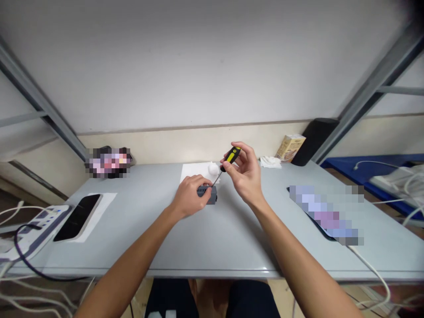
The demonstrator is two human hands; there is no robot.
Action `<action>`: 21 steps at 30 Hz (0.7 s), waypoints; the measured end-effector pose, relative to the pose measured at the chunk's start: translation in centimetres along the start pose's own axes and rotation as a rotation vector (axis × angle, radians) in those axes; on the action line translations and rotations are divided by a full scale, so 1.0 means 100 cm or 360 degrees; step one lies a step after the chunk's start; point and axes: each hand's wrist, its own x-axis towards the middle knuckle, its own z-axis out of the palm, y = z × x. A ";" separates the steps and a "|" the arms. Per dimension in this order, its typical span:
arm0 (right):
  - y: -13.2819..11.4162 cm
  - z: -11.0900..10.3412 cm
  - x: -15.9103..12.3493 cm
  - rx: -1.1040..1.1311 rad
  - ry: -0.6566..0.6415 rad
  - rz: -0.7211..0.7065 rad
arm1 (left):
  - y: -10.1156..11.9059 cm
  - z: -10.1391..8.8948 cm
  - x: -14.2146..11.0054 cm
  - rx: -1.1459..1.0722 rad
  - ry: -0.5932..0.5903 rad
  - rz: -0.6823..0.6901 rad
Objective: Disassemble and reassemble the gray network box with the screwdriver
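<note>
My right hand (pixel 243 170) grips the black and yellow handle of a screwdriver (pixel 232 155), which slants down to the left. The screwdriver's thin shaft reaches the top of a small dark grey slotted box (pixel 213 194) on the table. Around the left part of this box my left hand (pixel 192 194) is closed, pressing it against the tabletop with the fingers near the shaft. What lies right under the tip is too small to make out. Behind the box are a white sheet of paper (pixel 190 170) and a round white object (pixel 213 168).
On the grey table (pixel 232 247), a phone (pixel 79 217) and a power strip (pixel 41 234) with cables lie left. A blurred-out device (pixel 324 216) with a white cable lies right. Tissue (pixel 270 162), a carton (pixel 290 148) and a black cylinder (pixel 314 141) stand back right.
</note>
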 end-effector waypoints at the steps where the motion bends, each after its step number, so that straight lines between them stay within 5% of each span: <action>1: 0.000 0.001 0.000 -0.0012 0.0027 -0.0008 | 0.000 0.000 0.000 0.0003 -0.0003 0.0000; 21: 0.000 0.002 -0.001 0.0003 0.0085 -0.0065 | 0.001 0.000 0.000 0.0003 0.0002 -0.0017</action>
